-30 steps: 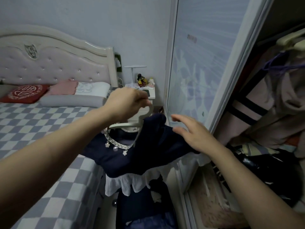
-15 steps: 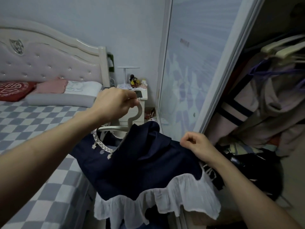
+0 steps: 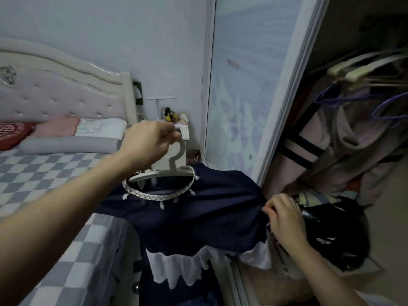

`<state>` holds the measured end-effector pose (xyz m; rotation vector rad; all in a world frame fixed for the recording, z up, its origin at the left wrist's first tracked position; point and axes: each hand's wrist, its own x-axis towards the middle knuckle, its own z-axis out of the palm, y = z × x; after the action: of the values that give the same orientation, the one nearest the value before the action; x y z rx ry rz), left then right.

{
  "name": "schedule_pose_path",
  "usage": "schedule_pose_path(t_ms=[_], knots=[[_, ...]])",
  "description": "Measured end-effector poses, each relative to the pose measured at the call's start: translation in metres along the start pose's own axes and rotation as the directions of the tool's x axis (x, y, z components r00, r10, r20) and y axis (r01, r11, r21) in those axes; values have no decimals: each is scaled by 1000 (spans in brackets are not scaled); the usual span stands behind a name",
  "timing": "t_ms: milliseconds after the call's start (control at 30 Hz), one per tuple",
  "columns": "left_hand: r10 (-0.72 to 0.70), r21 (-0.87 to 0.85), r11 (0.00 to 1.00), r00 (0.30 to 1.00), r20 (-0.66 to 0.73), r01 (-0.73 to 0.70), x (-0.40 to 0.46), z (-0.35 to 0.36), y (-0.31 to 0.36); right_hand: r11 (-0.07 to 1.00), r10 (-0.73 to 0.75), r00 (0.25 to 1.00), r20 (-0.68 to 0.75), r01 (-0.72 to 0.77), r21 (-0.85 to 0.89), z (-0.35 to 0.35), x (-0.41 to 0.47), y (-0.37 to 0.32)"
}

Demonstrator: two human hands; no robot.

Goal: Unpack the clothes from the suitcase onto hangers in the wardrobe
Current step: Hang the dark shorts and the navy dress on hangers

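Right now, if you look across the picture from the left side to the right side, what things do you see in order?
Red cushion → left hand gripping the white hanger → navy dress → right hand pinching the dress → hanging clothes in the wardrobe.

checkered bed [image 3: 66, 250], grey pillow [image 3: 70, 143] and red cushion [image 3: 11, 133] by headboard, figurines [image 3: 170, 113] on nightstand [image 3: 186, 133]

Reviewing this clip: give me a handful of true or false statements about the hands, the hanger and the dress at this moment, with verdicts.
1. The left hand grips the hook of the white hanger. True.
2. The navy dress lies flat on the bed. False: it hangs from the hanger, held in the air.
3. The right hand pinches the dress fabric. True.
4. The hanger is already on the wardrobe rail. False: it is held in front of the sliding door.
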<state>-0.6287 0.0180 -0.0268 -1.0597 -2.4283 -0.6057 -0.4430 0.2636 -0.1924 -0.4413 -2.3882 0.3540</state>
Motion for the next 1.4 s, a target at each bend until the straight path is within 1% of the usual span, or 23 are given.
schedule_pose_path(t_ms=[67, 100, 133, 167, 267, 367, 433, 500, 533, 600, 633, 700, 767, 800, 933, 1000, 1033, 1100, 1133, 1167, 1233, 1333, 1400], knots=[[28, -7, 1000, 1000, 5, -28, 2, 3, 9, 993, -96, 990, -102, 102, 60, -15, 18, -28], [49, -11, 999, 999, 19, -48, 4, 5, 15, 979, -165, 981, -98, 175, 108, -22, 28, -50], [74, -20, 997, 996, 43, -73, 6, 6, 23, 962, -217, 975, -37, 220, 162, -26, 40, -73], [101, -36, 994, 993, 68, -99, 7, 7, 31, 953, -219, 971, 98, 192, 233, -27, 52, -95], [166, -77, 984, 983, 83, -160, 11, 10, 48, 946, -81, 876, 476, -82, 313, -15, 81, -138], [165, -130, 979, 986, 41, -158, 3, 14, 39, 930, -130, 812, 568, -99, 354, 1, 92, -149], [134, -311, 944, 989, 55, -110, -9, 13, 26, 937, -145, 776, 614, -91, 337, 9, 89, -151], [-25, -545, 838, 1000, 13, 28, -26, 14, 5, 970, -52, 819, 571, -94, 223, 14, 88, -150], [-156, -595, 799, 986, -60, 91, -38, 16, -12, 982, -1, 842, 539, -101, 160, 16, 89, -149], [-352, -501, 840, 913, -207, 210, -68, 24, -54, 983, 62, 875, 479, -138, 124, 16, 94, -140], [-404, -424, 859, 888, -219, 286, -83, 29, -72, 978, 76, 885, 458, -156, 138, 13, 97, -136], [-429, -311, 869, 899, -85, 385, -108, 39, -93, 972, 82, 894, 441, -170, 163, 8, 103, -132], [-349, -249, 904, 936, 44, 348, -113, 49, -99, 966, 70, 902, 425, -167, 197, 6, 105, -132], [-311, -240, 919, 949, 45, 312, -111, 53, -100, 963, 65, 905, 420, -168, 212, 5, 105, -133], [-344, -243, 924, 921, -184, 297, -95, 51, -103, 944, 25, 924, 382, -147, 294, 2, 107, -133], [-349, -298, 914, 907, -238, 274, -89, 46, -104, 940, 15, 926, 376, -142, 312, -2, 110, -128], [-394, -415, 862, 899, -192, 290, -84, 41, -105, 940, 5, 919, 394, -138, 311, -6, 111, -124], [-470, -700, 606, 880, 69, 379, -72, 26, -106, 941, -28, 894, 448, -128, 313, -13, 111, -118], [-434, -759, 495, 877, 205, 423, -68, 19, -108, 928, -53, 886, 460, -126, 351, -16, 108, -114], [-364, -767, 445, 876, 316, 462, -66, 14, -109, 903, -81, 884, 461, -130, 409, -19, 105, -112], [-266, -706, 485, 856, 444, 516, -62, 7, -108, 849, -124, 879, 461, -147, 508, -25, 103, -107], [-209, -469, 731, 817, 538, 495, -51, 3, -96, 848, -210, 832, 513, -106, 519, -22, 105, -107], [-156, -324, 859, 804, 573, 397, -40, 5, -75, 888, -251, 813, 526, -23, 460, -16, 106, -114]])
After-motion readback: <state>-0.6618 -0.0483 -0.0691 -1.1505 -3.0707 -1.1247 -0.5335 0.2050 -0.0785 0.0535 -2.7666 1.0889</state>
